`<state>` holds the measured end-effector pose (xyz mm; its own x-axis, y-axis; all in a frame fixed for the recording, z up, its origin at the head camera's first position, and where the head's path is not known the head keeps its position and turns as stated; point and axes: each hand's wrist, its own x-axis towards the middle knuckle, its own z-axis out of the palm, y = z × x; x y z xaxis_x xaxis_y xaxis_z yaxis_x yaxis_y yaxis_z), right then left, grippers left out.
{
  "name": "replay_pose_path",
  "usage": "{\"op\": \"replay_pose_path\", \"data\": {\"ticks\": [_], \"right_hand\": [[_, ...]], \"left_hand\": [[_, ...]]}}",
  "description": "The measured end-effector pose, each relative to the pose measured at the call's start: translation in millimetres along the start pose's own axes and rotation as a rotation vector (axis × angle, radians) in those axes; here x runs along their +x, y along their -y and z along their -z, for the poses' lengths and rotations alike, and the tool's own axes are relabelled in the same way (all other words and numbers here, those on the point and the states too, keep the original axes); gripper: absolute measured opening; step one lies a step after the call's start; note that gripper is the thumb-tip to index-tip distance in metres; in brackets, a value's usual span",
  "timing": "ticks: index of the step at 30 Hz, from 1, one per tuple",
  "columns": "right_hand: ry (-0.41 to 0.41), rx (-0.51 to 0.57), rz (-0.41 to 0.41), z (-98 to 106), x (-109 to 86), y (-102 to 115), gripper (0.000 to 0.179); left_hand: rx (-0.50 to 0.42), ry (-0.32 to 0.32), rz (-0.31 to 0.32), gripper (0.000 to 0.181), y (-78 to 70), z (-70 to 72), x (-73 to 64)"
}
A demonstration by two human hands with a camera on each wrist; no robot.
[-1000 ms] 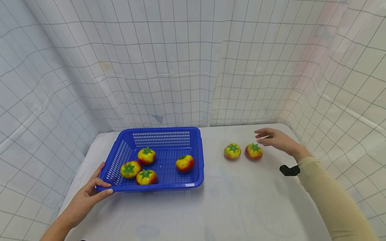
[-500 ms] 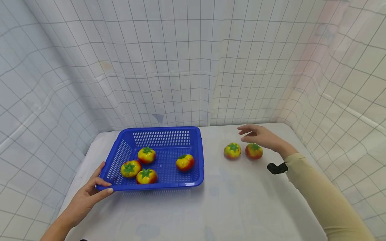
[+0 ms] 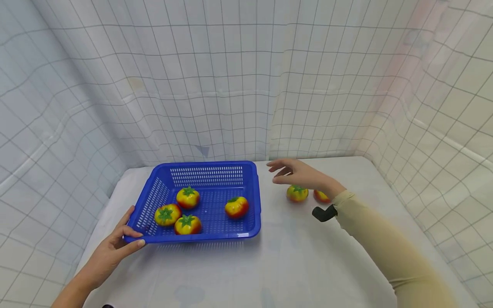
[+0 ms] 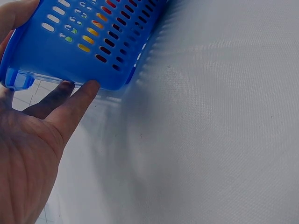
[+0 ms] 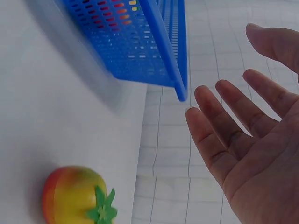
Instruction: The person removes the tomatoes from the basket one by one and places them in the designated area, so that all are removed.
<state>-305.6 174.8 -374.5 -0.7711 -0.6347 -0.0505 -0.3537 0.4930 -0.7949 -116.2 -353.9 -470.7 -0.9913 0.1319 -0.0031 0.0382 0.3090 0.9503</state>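
A blue plastic basket (image 3: 204, 238) stands on the white-covered table, left of centre in the head view. Inside lie several yellow-red tomatoes (image 3: 187, 198) with green leafy tops. My left hand (image 3: 109, 252) grips the basket's front left corner, its thumb at the rim and its fingers against the side. Above the table, just right of the basket, hovers my right hand (image 3: 298, 173), fingers spread and holding nothing. Beneath it sits one tomato (image 3: 297, 194), and another tomato (image 3: 321, 196) is partly hidden by the wrist. The right wrist view shows a tomato (image 5: 77, 196) below the hand.
White grid-patterned curtains (image 3: 215, 85) enclose the table at the back and both sides. A black strap piece (image 3: 324, 213) hangs at the right wrist. The white table cloth (image 3: 300, 265) stretches in front of the basket.
My right hand has moved left, from beside the right tomato, over both loose tomatoes and towards the basket. The left hand, basket and tomatoes have stayed in place.
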Motion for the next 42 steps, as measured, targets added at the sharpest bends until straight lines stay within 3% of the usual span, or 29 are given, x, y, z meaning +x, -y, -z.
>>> {"op": "replay_pose_path", "data": {"ticks": [7, 11, 29, 42], "right_hand": [[0.072, 0.003, 0.1, -29.6, 27.6, 19.3, 0.053], [0.104, 0.005, 0.111, -42.2, 38.2, 31.7, 0.05], [0.28, -0.062, 0.058, -89.2, 97.4, 77.6, 0.077], [0.337, -0.042, -0.024, -120.9, 138.6, 80.5, 0.085]], "left_hand": [[0.0, -0.005, -0.002, 0.018, 0.2, 1.1, 0.3], [-0.001, -0.005, 0.0, 0.018, 0.6, 1.5, -0.2], [-0.023, -0.005, 0.0, 0.018, 1.3, 1.7, -1.7], [-0.006, -0.011, 0.005, 0.021, 0.6, 0.7, 0.8]]}}
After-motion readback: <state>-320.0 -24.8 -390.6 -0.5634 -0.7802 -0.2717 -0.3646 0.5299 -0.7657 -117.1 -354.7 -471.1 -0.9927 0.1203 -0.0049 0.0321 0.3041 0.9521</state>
